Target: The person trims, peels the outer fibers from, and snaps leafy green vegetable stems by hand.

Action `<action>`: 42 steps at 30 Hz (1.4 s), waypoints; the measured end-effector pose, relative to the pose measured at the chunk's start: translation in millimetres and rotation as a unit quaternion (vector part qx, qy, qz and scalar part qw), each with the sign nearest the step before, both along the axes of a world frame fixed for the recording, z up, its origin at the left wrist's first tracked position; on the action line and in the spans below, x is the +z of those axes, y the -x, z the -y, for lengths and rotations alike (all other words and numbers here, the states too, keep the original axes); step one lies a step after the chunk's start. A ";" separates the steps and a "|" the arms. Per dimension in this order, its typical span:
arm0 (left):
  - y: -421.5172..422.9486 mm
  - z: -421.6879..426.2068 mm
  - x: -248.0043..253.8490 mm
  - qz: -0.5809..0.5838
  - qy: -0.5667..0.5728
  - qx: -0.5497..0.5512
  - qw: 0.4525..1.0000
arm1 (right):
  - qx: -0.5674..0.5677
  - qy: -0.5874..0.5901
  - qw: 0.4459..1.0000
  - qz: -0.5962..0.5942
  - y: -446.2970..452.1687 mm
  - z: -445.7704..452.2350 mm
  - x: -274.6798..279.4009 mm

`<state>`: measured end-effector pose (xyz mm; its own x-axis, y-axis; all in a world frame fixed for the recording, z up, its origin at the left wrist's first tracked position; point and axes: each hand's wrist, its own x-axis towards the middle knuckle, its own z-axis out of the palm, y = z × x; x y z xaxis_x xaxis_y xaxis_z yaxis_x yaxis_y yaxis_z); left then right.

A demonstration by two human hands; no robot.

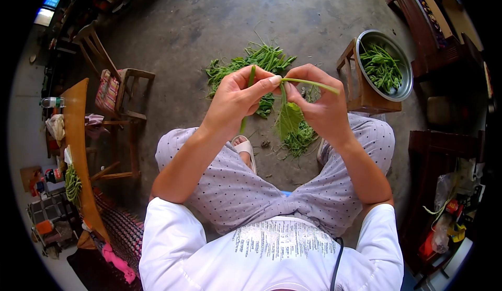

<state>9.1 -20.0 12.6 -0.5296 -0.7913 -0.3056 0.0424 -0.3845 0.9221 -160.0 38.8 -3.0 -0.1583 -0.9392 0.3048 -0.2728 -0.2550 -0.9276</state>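
Head view, and both hands are right up close, fingertips almost meeting above the floor (204, 27)! Left hand (234, 97) has thumb and forefinger pinched on a leafy stem (315, 84), with a second green stalk (243, 126) tucked through the same hand, its lower end poking out beneath. Over to the right hand (325, 104): fingers closed on that same leafy stem, one length angling across the knuckles, a broad leaf (288, 119) dangling below between the two hands. Down on the floor, beyond the hands, a spread of greens (266, 61); nearer, beneath the leaf, a smaller heap of thin green tendrils (300, 141). Out to the right, a metal basin (390, 36) sits on a wooden stool (368, 102), with cut green stems (381, 67) inside. Far left, a bench (78, 118) carries a bundle of long green strands (73, 185) near its edge!
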 end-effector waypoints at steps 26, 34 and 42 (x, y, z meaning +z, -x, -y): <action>-3.7 2.0 2.5 0.048 0.066 -0.052 0.995 | 0.118 -0.056 0.991 0.001 46.9 0.1 17.7; 1.3 -1.3 -4.9 0.107 0.261 -0.043 0.958 | 0.061 -0.030 0.993 -0.093 24.2 -5.1 13.0; 6.0 -8.8 3.0 0.147 0.300 -0.002 0.943 | -0.009 -0.025 0.997 -0.068 12.2 -7.5 12.6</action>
<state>3.1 -11.1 15.6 -0.4955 -0.8664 0.0615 -0.2497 0.2099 0.9453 -172.2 46.2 9.6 -0.1358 -0.9508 0.2783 -0.4011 -0.2041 -0.8930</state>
